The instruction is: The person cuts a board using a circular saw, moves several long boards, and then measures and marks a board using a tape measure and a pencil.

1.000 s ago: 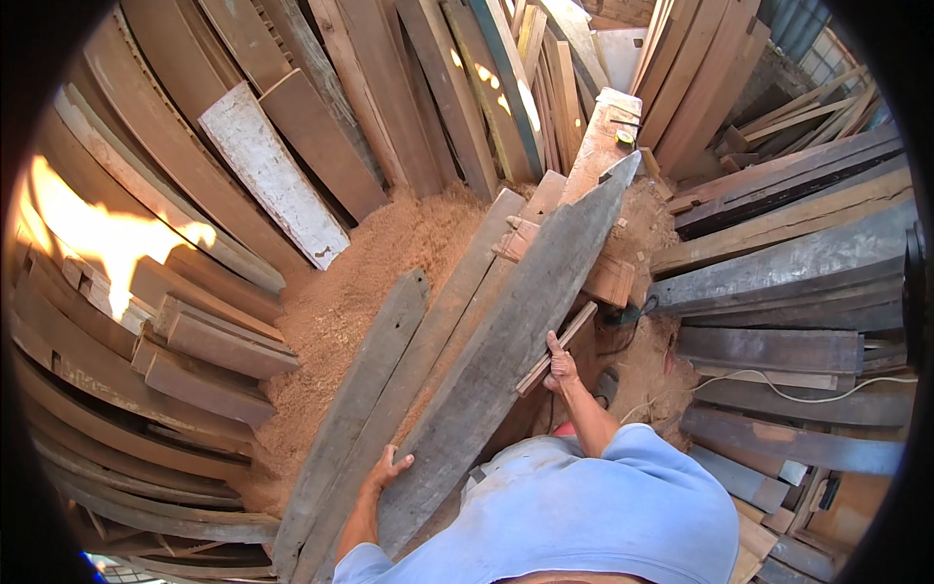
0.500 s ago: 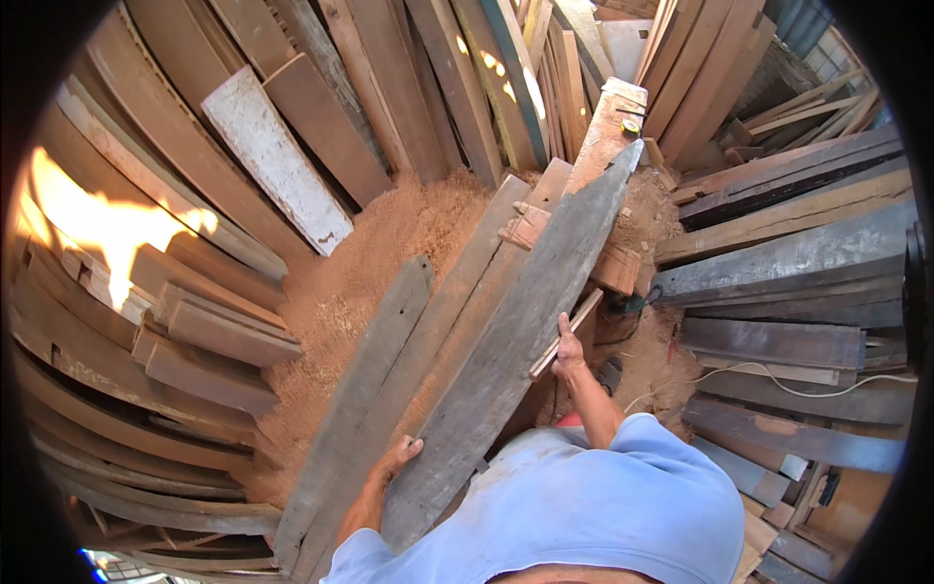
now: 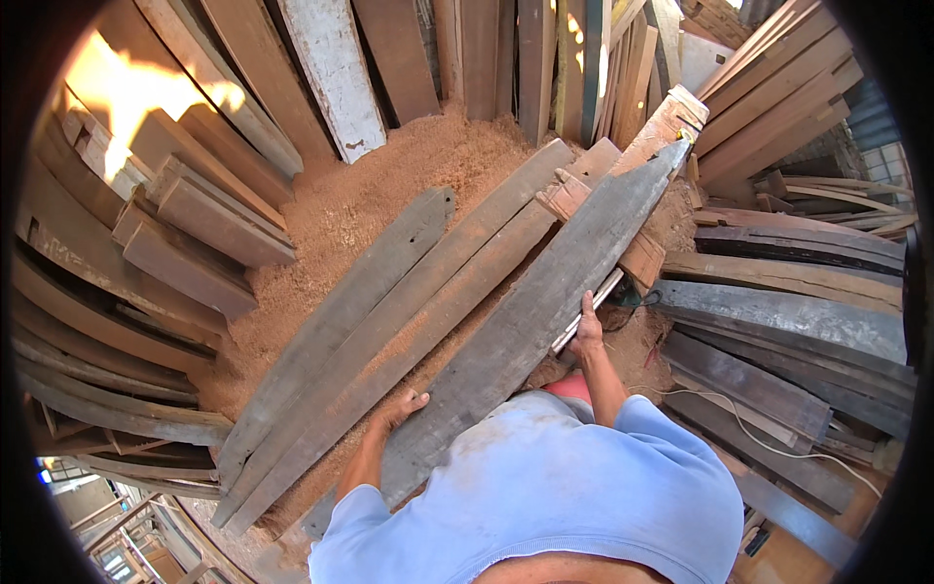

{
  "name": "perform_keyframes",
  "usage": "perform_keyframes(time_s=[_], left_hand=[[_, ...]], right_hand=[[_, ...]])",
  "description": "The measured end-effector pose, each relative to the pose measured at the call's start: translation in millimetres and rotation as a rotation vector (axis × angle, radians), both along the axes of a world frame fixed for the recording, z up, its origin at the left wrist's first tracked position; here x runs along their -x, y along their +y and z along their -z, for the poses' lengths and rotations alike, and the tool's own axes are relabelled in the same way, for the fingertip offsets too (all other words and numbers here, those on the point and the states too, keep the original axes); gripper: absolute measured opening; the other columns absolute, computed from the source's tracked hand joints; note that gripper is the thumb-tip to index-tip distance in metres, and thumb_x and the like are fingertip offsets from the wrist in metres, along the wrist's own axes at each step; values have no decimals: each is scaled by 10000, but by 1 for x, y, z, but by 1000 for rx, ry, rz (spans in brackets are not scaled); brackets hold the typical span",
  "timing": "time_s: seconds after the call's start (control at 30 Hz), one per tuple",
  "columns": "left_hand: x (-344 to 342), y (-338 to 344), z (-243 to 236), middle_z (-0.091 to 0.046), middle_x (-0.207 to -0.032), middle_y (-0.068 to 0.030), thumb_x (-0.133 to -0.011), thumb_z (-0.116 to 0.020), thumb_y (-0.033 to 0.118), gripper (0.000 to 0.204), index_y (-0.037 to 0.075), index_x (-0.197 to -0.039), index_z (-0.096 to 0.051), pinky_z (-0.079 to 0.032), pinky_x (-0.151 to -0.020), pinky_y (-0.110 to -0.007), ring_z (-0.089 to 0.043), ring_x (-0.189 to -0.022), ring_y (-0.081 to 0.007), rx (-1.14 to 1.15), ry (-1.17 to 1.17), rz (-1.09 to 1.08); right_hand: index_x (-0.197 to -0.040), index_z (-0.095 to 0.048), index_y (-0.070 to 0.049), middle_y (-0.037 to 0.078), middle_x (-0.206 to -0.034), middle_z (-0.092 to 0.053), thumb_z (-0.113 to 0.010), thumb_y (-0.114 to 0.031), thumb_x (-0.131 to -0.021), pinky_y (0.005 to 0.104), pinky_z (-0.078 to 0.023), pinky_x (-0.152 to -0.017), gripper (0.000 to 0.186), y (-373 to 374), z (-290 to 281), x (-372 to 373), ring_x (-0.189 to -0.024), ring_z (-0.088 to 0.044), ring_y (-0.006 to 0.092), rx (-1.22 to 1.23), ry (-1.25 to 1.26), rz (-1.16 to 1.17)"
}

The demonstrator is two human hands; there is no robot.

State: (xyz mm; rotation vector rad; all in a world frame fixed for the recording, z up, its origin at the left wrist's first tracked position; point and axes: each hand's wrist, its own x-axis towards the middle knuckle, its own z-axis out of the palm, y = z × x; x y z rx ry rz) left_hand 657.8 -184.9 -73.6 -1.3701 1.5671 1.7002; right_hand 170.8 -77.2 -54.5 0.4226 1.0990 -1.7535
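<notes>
Over sawdust (image 3: 341, 219), we're best steadying plank (image 3: 535, 302) evenly, left hand (image 3: 397, 411) half-curled round edge, right hand (image 3: 588, 336) clasping pale strip (image 3: 609, 286)

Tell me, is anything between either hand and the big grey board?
A thin wooden strip lies between most of the right hand and the grey board. Nothing visible separates the left hand from the board.

Mid-frame, a plank (image 3: 516, 311) slants right of a board (image 3: 336, 321); sawdust (image 3: 360, 209) lies left of centre, a cord (image 3: 744, 428) lower right.
</notes>
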Motion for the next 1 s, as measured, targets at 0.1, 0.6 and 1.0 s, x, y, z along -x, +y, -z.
perform_keyframes(time_s=[0.1, 0.6, 1.0], left_hand=[[3, -2, -4, -576, -1196, -105, -861, -574, 829, 852, 41, -1187, -591, -341, -1083, -425, -488, -1170, -239, -38, 23, -46], [188, -60, -75, -353, -1633, -250, -794, -637, 830, 1161, 75, -1617, -317, -278, -1211, -544, -340, -1510, -394, 24, 135, -7], [206, -23, -112, -348, -1632, -286, -650, -743, 842, 1336, -12, -1602, -353, -262, -1224, -517, -322, -1524, -404, -83, 89, -205]], right_hand=[[-1465, -496, 22, 211, -1429, -604, -658, -552, -986, 534, -500, -1095, 765, 0, 0, -1, -1275, -613, 384, 4, 31, 0], [-1265, -617, 80, 188, -1181, -723, -764, -492, -932, 486, -603, -932, 678, -3, 25, 1, -1038, -725, 324, -61, 40, 122], [-1457, -348, 217, 295, -1490, -493, -842, -505, -862, 442, -503, -1076, 1058, 8, 46, -19, -1336, -542, 344, -155, 91, 114]])
